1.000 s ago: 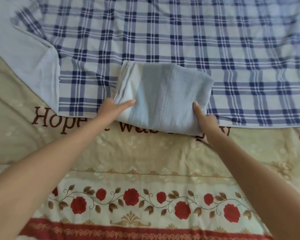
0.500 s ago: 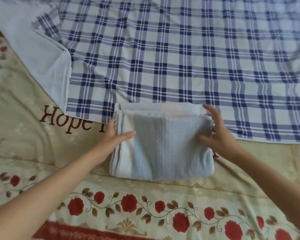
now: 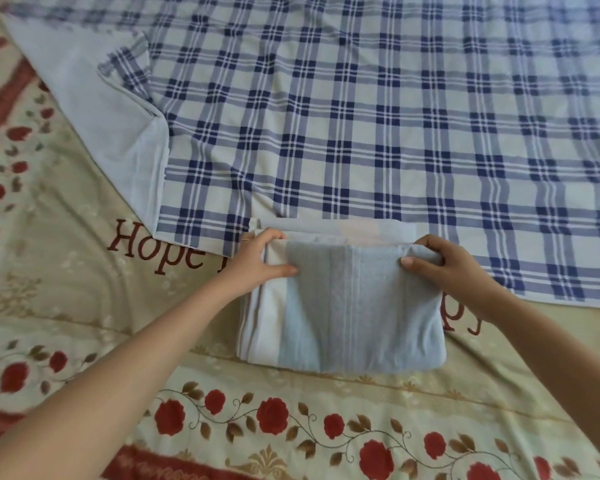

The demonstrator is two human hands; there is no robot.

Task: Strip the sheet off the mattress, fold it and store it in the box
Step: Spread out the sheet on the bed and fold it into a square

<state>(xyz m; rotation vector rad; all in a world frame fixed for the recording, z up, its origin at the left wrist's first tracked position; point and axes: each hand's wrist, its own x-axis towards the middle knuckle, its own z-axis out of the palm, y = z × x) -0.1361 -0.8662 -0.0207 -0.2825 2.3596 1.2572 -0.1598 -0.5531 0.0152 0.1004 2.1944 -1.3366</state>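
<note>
A pale blue and white sheet (image 3: 347, 317), folded into a thick rectangle, lies on the cream bed cover in front of me. My left hand (image 3: 257, 261) grips its far left corner, thumb on top and fingers curled over the edge. My right hand (image 3: 444, 265) grips the far right corner the same way. The far edge of the top layer is lifted a little, showing white layers underneath. No box is in view.
A blue-and-white plaid cloth (image 3: 378, 116) is spread flat beyond the folded sheet, its left corner turned over to a plain pale side (image 3: 94, 123). The cream bed cover (image 3: 84, 306) has red roses and dark red lettering.
The folded sheet was pulled nearer to me off the plaid cloth. Both hands moved from its sides to its far corners and curled round the far edge.
</note>
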